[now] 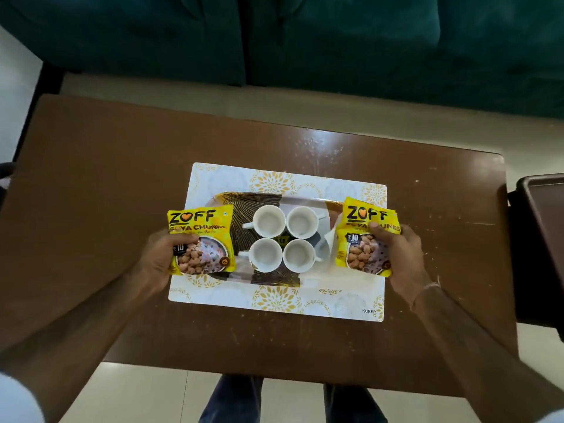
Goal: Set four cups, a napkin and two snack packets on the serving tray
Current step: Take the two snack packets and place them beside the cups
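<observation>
Several white cups stand in a tight square at the middle of the dark, gold-lined serving tray [244, 206]: back left cup [269, 220], back right cup [302, 222], front left cup [265, 254], front right cup [299, 255]. A white napkin [328, 239] lies on the tray's right part, partly hidden by the right packet. My left hand [164, 254] grips a yellow snack packet [200, 236] over the tray's left end. My right hand [399, 254] grips a second yellow snack packet [364, 230] over the tray's right end.
The tray rests on a white placemat with gold flowers [274, 300], on a brown wooden table [91, 193]. A dark empty tray [543, 227] sits off the table's right edge. A green sofa [305, 41] stands beyond the table. My legs show below the near edge.
</observation>
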Tool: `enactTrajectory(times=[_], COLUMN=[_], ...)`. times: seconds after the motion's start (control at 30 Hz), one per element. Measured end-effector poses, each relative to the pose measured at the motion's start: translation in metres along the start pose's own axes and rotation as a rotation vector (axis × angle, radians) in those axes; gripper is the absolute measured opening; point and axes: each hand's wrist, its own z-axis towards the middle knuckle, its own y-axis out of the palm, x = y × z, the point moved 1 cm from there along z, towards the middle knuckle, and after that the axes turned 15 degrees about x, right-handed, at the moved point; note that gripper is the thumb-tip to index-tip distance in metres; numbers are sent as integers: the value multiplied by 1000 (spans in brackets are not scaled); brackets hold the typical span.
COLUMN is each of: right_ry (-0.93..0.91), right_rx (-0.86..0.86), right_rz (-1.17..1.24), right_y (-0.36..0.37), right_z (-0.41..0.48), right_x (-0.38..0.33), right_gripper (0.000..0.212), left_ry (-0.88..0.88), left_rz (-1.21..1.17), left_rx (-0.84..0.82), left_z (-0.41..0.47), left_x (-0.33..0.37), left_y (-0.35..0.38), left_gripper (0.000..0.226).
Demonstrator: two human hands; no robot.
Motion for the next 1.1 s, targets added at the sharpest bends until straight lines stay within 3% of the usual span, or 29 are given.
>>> enactTrajectory(times=[0.17,0.33,0.43,0.57,0.8,1.1], right_ry=[83,211,300,324,315,349], right_rx=[-29,-257,-410,-514,-518,-530], right_rz=[154,352,448,516,361,225], right_y=[-2,8,23,53,82,54], right_z=[-2,-8,-14,-18,-2,3], right_x=[-19,-46,-62,-80,-98,-59], right_gripper=[40,39,31,27,37,34], left_ry=[242,422,428,423,438,446], left_rz=[171,382,412,428,440,386], left_rx=[21,100,178,208,213,226], left_z=[-5,-2,0,-1,-2,1], left_x=[-7,-19,-21,-21,-19,-23], left_y=[14,19,20,23,24,24], left_gripper=[13,13,31,36,33,32])
